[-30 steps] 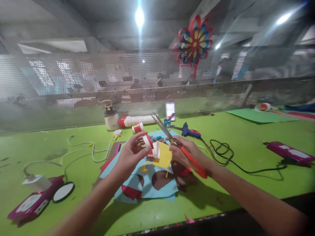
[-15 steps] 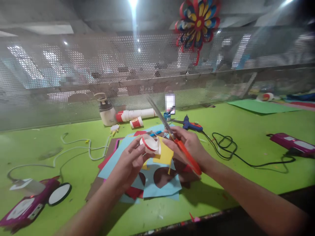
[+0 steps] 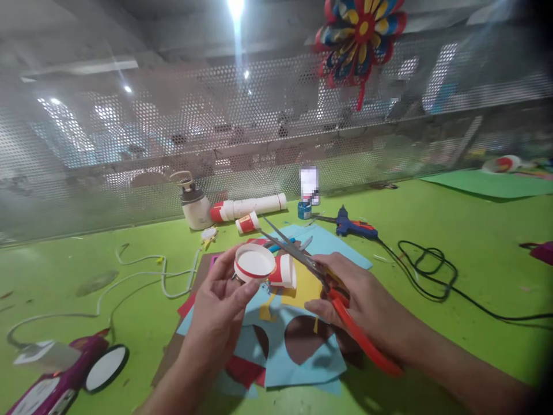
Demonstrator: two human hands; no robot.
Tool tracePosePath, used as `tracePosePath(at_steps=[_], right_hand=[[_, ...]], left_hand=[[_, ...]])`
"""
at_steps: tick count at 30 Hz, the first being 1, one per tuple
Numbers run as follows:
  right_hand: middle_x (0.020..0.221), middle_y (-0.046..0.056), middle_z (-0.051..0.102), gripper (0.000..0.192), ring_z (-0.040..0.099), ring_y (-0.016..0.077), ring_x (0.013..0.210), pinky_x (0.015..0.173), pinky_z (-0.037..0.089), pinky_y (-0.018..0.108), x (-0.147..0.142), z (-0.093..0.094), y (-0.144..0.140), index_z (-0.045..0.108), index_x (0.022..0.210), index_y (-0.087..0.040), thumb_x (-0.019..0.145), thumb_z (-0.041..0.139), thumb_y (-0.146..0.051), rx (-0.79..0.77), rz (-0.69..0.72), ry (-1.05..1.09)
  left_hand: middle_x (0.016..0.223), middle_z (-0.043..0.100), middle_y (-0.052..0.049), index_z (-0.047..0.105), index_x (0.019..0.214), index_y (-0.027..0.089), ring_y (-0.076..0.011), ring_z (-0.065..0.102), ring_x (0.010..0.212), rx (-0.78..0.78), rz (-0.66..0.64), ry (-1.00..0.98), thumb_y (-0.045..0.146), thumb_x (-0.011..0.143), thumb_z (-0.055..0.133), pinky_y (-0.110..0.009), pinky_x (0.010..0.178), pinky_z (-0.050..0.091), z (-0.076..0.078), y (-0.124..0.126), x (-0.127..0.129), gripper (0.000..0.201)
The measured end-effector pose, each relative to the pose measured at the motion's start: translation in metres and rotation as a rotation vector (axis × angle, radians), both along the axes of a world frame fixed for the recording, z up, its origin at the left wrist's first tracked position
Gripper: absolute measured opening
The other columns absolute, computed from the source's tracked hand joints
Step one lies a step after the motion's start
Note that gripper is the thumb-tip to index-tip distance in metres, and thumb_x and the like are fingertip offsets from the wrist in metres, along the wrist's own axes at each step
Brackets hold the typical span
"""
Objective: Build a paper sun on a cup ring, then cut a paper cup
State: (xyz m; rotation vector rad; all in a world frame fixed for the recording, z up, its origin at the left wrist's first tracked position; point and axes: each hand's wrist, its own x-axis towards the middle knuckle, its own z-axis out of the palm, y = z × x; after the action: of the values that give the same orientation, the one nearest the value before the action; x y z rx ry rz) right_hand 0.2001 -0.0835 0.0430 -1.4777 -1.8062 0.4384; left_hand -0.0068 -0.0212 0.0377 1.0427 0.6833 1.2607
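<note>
Left hand (image 3: 220,308) grip holding empty paper cup (image 3: 256,264); right hand (image 3: 365,302) grip holding red-handled scissors (image 3: 302,259), blades apart.

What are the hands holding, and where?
Left hand grips the paper cup by its rim; right hand holds scissors by their red handles.

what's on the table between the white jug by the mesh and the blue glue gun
In the head view, between the white jug and the blue glue gun lie a stack of paper cups on its side, one loose cup and a small blue pot.
</note>
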Motion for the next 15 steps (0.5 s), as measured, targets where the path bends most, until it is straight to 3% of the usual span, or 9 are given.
tracePosePath(at_steps=[7,15], right_hand=[[0.105,0.008,0.059,0.043,0.055,0.0239,0.093,0.079,0.046,0.037,-0.009,-0.009,0.0,0.053,0.112,-0.022,0.081,0.065,-0.049,-0.118,0.042,0.037],[0.102,0.007,0.058,0.043,0.057,0.025,0.093,0.08,0.047,0.038,-0.019,-0.011,-0.008,0.053,0.11,-0.022,0.077,0.07,-0.045,-0.076,0.048,0.015]], left_hand=[[0.115,0.067,0.003,0.062,0.107,0.034,-0.0207,0.062,0.109,0.213,0.204,0.168,0.013,0.062,0.083,-0.027,0.09,0.052,-0.005,-0.004,0.002,0.054],[0.116,0.066,0.005,0.058,0.111,0.037,-0.0199,0.063,0.109,0.332,0.228,0.2,0.011,0.066,0.08,-0.027,0.091,0.052,-0.011,-0.02,0.007,0.056]])
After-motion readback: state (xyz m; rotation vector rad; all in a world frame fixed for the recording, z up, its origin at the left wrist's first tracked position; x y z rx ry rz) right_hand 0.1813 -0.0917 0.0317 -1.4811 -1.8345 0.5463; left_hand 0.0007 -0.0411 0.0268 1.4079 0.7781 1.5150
